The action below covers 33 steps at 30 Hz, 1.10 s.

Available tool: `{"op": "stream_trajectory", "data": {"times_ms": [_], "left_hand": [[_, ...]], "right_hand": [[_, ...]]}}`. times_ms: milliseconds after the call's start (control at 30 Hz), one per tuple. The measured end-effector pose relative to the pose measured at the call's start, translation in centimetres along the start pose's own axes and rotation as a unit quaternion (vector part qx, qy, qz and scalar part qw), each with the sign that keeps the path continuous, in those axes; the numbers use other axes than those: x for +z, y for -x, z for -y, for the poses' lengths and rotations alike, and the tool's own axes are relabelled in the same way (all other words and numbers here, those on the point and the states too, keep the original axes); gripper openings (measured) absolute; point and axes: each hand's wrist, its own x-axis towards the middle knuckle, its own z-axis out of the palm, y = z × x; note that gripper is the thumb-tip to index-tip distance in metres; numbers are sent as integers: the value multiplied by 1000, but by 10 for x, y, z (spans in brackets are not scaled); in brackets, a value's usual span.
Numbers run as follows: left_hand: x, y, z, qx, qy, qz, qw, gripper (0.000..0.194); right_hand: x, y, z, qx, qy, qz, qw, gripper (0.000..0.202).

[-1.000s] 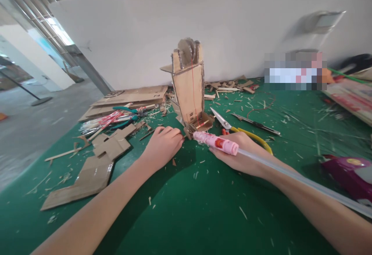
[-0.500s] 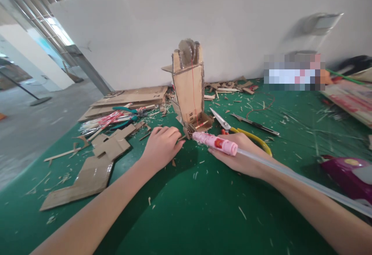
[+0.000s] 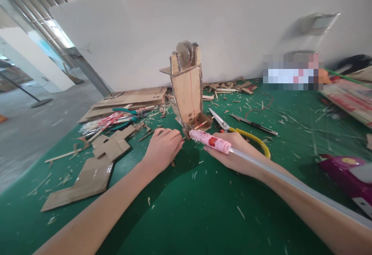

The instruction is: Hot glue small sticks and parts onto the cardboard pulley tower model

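Observation:
A tall cardboard model [image 3: 186,92] stands upright on the green tabletop, with a round wheel [image 3: 184,54] at its top. A red string [image 3: 191,88] runs down its front to a small open cardboard tray [image 3: 205,123]. My left hand [image 3: 164,146] is closed beside the model's lower left, its fingertips partly hidden. Over my right hand [image 3: 236,152] lies a pink patterned tube [image 3: 210,141], one end at the model's foot. That hand appears closed round it, though its fingertips are hidden. A clear rod [image 3: 279,173] extends from the tube along my right forearm.
Yellow-handled scissors [image 3: 254,138] and a utility knife [image 3: 255,125] lie right of the model, near a purple tool-like object [image 3: 343,173]. Cut cardboard [image 3: 93,173], teal-handled pliers [image 3: 124,122] and a plastic bundle lie left. Scraps line the white wall [image 3: 238,26].
The right hand and pink tube have shifted slightly left. The left hand's fingers have drawn a little closer to the model's base. The whole view has also shifted slightly.

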Motion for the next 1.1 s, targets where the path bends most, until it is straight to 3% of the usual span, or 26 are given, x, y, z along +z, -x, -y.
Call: {"op": "stream_trajectory", "data": {"times_ms": [400, 1100], "left_hand": [[0, 0, -1, -6, 6, -8, 1000, 27], [-7, -1, -5, 23, 9, -46, 999, 27]], "right_hand": [[-1, 2, -6, -8, 41, 42, 998, 31], [-2, 3, -8, -7, 31, 42, 999, 32]]}}
